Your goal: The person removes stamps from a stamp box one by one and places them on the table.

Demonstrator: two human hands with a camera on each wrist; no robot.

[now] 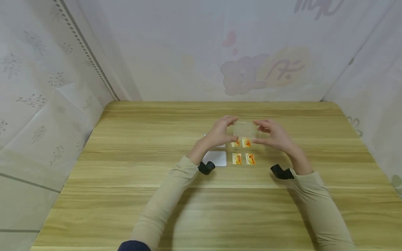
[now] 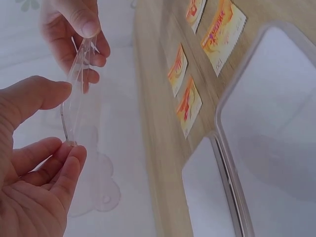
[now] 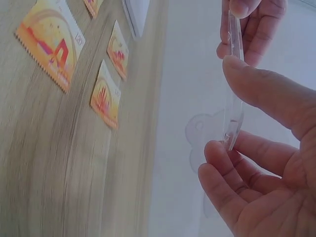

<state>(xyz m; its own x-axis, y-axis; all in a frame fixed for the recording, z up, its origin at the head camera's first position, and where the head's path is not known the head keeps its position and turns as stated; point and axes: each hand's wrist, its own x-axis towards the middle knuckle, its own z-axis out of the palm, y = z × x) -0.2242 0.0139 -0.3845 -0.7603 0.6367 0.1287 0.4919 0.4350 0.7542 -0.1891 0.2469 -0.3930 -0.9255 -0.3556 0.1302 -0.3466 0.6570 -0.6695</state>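
Between both hands, over the far rows of stamps, is a thin clear plastic case (image 1: 245,129). My left hand (image 1: 218,135) pinches its left end between thumb and fingers, and my right hand (image 1: 276,136) grips the right end the same way. Seen from the left wrist, the clear case (image 2: 74,106) shows two thin layers spread slightly apart in the middle. From the right wrist, the case (image 3: 233,103) appears edge-on. Several orange and yellow stamps with perforated edges, such as this near stamp (image 1: 250,159), lie below the hands on the wooden table (image 1: 150,157).
Left of the stamps lie two white rectangular pieces with clear rims, a near one (image 1: 218,159) and a far one partly behind the left hand. Black curved mounts (image 1: 282,172) extend from both wrists. Pale patterned curtains (image 1: 176,52) surround the table's back and sides.
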